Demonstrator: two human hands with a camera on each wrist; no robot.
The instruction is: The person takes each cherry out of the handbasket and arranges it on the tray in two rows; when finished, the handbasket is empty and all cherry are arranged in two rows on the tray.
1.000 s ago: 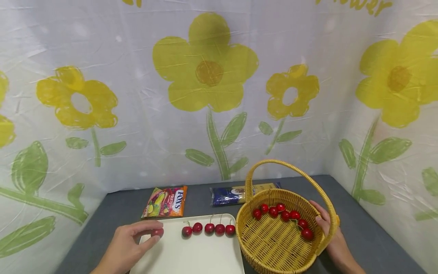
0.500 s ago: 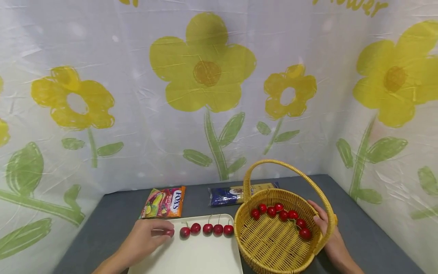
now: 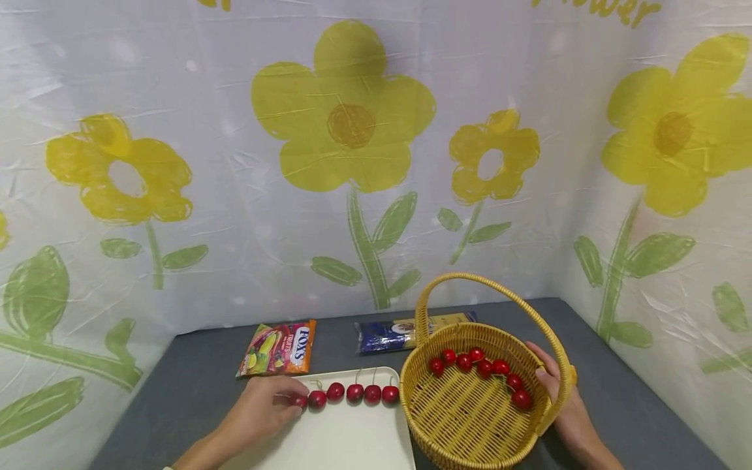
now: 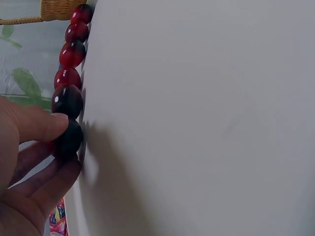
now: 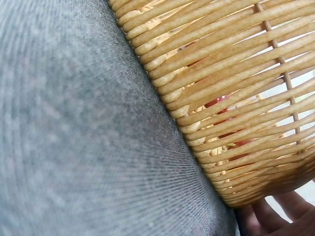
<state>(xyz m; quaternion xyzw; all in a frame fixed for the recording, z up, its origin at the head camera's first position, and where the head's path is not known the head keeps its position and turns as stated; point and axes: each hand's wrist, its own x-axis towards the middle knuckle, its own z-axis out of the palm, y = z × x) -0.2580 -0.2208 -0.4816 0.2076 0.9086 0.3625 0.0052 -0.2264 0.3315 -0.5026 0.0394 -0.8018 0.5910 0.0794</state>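
Observation:
At the far left end of a cherry row, my left hand (image 3: 264, 406) pinches a dark red cherry (image 3: 300, 401) between thumb and fingers, over the white tray (image 3: 346, 437). In the left wrist view this cherry (image 4: 70, 140) sits right against its neighbour (image 4: 67, 102). Several more cherries (image 3: 355, 393), some with stems, line the tray's back edge. My right hand (image 3: 568, 414) grips the right side of a wicker basket (image 3: 464, 424), thumb at the rim. Inside the basket, several brighter red cherries (image 3: 484, 369) lie in a curve along its back wall.
A Fox's candy bag (image 3: 276, 349) lies behind the tray, and a blue and gold packet (image 3: 388, 336) lies behind the basket. The basket's tall handle (image 3: 496, 282) arches over it. A flower-printed cloth (image 3: 247, 163) hangs behind the dark grey table (image 3: 176, 391).
My left hand has carried its cherry rightward and set it beside the leftmost cherry of the row. The right hand keeps its grip on the basket; the view has shifted slightly.

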